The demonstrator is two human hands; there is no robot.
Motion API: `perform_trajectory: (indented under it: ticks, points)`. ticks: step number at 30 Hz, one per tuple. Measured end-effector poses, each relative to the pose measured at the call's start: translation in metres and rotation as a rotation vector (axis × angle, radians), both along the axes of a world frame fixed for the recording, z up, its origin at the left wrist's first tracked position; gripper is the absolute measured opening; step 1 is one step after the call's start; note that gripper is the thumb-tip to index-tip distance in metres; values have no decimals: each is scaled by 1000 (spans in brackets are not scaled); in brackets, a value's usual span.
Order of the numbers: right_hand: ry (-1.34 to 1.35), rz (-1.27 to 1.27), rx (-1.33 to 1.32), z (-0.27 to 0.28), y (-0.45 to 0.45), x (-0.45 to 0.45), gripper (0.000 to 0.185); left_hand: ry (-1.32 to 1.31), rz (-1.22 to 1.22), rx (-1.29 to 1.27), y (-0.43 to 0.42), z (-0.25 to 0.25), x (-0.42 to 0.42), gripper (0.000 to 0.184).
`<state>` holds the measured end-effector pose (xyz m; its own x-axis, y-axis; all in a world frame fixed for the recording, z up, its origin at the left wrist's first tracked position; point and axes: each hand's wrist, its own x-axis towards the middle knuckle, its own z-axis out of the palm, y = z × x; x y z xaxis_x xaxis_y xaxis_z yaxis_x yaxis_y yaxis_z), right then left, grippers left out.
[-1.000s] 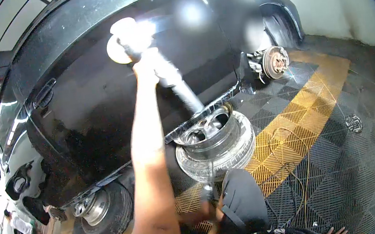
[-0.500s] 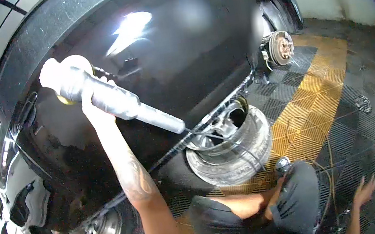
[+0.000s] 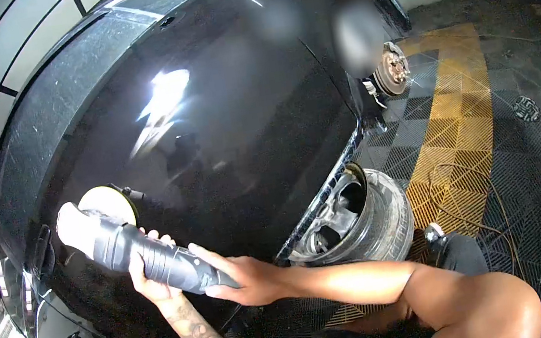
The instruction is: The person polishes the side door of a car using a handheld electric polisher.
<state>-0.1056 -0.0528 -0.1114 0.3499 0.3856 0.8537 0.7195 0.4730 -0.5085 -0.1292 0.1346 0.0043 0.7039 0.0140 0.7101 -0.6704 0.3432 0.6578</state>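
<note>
My left hand (image 3: 153, 275), with fingers wrapped around it from below, grips the middle of a dark polisher (image 3: 115, 245). At the rear end of its body my right hand (image 3: 250, 279) is closed around the handle, thumb along the top. The polisher's pale head points left, and a round pad with a yellow-green rim (image 3: 109, 204) shows beside it. The pad is right by the glossy black door panel (image 3: 235, 160) of a car. Whether it touches the panel, I cannot tell. Bright light reflects on the panel above the tool.
A loose wheel (image 3: 392, 221) lies on the floor under the car's sill. Farther right, a bare brake disc (image 3: 395, 70) shows at the wheel arch. A cable (image 3: 497, 206) loops across the black and yellow tiled floor (image 3: 454, 95). Near it is a dark patterned object (image 3: 526, 109).
My right hand has come from the floor at right to the polisher's rear handle. The polisher and my left hand sit lower in view. The view itself has shifted.
</note>
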Motion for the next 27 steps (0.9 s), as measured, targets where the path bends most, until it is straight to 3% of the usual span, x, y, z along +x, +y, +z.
perform_trajectory:
  ticks: [4, 5, 8, 10, 11, 12, 14, 16, 22, 24, 26, 27]
  points:
    - [-27, -222, -59, 4, -23, 13, 82, -19, 45, -18, -21, 1, 12, 64]
    - [-134, -290, 161, 9, -23, 25, 81, -19, 100, 14, -30, 8, 17, 67]
    - [-263, -358, 371, 23, -37, 56, 79, -12, 14, 67, -61, 35, 45, 65]
    - [-450, -617, 401, 31, -59, 73, 78, -1, 20, 102, -87, 49, 67, 63]
    - [-319, -443, 426, 33, -67, 85, 78, -22, 15, 124, -104, 54, 80, 62]
    - [-99, -387, 215, 38, -90, 84, 80, -40, 10, 145, -120, 57, 92, 60]
    - [37, -529, 51, 46, -122, 91, 81, -34, -20, 154, -152, 63, 119, 53]
    - [175, -511, 0, 50, -152, 100, 82, -3, -29, 118, -196, 70, 139, 44]
    - [357, -460, 198, 46, -217, 144, 72, 20, 54, 321, -299, 87, 204, 39]
    - [357, -488, 271, 47, -229, 148, 63, 8, 148, 425, -323, 88, 204, 49]
    - [443, -426, 285, 45, -244, 149, 60, -92, 771, 860, -324, 98, 205, 66]
    - [464, -354, 305, 43, -248, 151, 65, -285, 843, 835, -322, 100, 188, 64]
